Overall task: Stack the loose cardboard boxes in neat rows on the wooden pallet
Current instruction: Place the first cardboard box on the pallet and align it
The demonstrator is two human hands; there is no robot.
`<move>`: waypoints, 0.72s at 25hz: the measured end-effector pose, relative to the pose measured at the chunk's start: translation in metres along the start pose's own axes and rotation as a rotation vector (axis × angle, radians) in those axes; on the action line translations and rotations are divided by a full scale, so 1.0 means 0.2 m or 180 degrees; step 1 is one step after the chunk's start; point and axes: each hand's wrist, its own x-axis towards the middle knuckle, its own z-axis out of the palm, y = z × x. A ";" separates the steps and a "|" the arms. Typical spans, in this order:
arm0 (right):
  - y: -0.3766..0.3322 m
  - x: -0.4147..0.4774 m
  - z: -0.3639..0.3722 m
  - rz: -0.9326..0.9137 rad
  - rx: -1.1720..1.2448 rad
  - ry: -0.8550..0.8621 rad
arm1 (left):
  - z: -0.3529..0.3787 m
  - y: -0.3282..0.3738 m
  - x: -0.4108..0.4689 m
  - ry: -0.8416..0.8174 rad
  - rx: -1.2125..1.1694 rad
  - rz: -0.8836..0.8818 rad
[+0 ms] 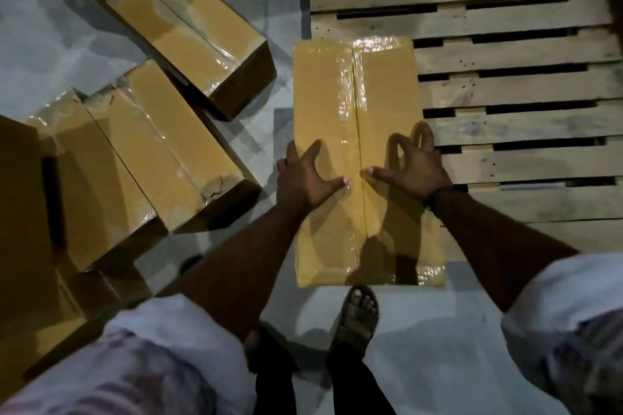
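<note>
A long taped cardboard box (337,94) lies at the near left corner of the wooden pallet (505,84), its left side reaching past the pallet's edge over the floor. My left hand (305,175) rests on the box's top near its left edge, fingers spread. My right hand (413,165) rests on the top near the right edge, fingers spread and slightly arched. Both thumbs point toward the taped middle seam. Neither hand curls round the box. The pallet's slats beyond the box carry nothing.
Several loose taped boxes lie on the grey floor at left: one angled box (188,20) at the top, a pair of boxes (135,158) side by side below it. My sandalled foot (357,317) stands just behind the box.
</note>
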 end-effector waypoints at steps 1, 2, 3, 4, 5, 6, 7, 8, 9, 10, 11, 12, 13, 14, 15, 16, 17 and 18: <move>0.01 0.04 0.00 -0.0043 0.0142 0.0017 | 0.01 -0.01 0.07 -0.0113 -0.0102 -0.0019; 0.03 0.07 0.01 -0.0080 0.0221 -0.0003 | 0.03 -0.03 0.11 -0.0243 -0.0137 -0.0022; 0.06 0.09 0.03 -0.0092 0.0219 -0.0090 | 0.06 -0.06 0.13 -0.0366 -0.0087 -0.0010; 0.09 0.09 0.07 -0.0090 0.0084 -0.0206 | 0.10 -0.10 0.13 -0.0479 0.0043 0.0021; 0.13 0.07 0.12 -0.0105 -0.0172 -0.0323 | 0.14 -0.14 0.10 -0.0558 0.0214 0.0038; 0.18 0.03 0.18 -0.0171 -0.0457 -0.0405 | 0.19 -0.17 0.05 -0.0607 0.0368 0.0018; 0.23 -0.02 0.23 -0.0265 -0.0699 -0.0463 | 0.24 -0.20 -0.03 -0.0654 0.0461 0.0005; 0.27 -0.07 0.28 -0.0362 -0.0893 -0.0498 | 0.29 -0.23 -0.10 -0.0737 0.0514 0.0028; 0.31 -0.13 0.32 -0.0464 -0.1040 -0.0519 | 0.33 -0.26 -0.17 -0.0830 0.0544 0.0086; 0.35 -0.18 0.36 -0.0544 -0.1134 -0.0522 | 0.38 -0.28 -0.24 -0.0896 0.0568 0.0129; 0.39 -0.23 0.38 -0.0588 -0.1183 -0.0511 | 0.42 -0.30 -0.29 -0.0909 0.0593 0.0123; 0.42 -0.29 0.40 -0.0612 -0.1199 -0.0487 | 0.45 -0.30 -0.35 -0.0883 0.0637 0.0087; 0.46 -0.33 0.42 -0.0603 -0.1181 -0.0476 | 0.48 -0.31 -0.40 -0.0857 0.0682 0.0074; 0.49 -0.36 0.43 -0.0573 -0.1139 -0.0455 | 0.50 -0.33 -0.43 -0.0859 0.0717 0.0074; 0.53 -0.40 0.44 -0.0539 -0.1122 -0.0427 | 0.52 -0.34 -0.46 -0.0878 0.0742 0.0103; 0.57 -0.42 0.46 -0.0509 -0.1095 -0.0380 | 0.53 -0.35 -0.50 -0.0896 0.0752 0.0128; 0.60 -0.45 0.47 -0.0479 -0.0997 -0.0335 | 0.54 -0.36 -0.53 -0.0879 0.0766 0.0148; 0.62 -0.46 0.47 -0.0468 -0.0870 -0.0305 | 0.55 -0.36 -0.56 -0.0840 0.0790 0.0187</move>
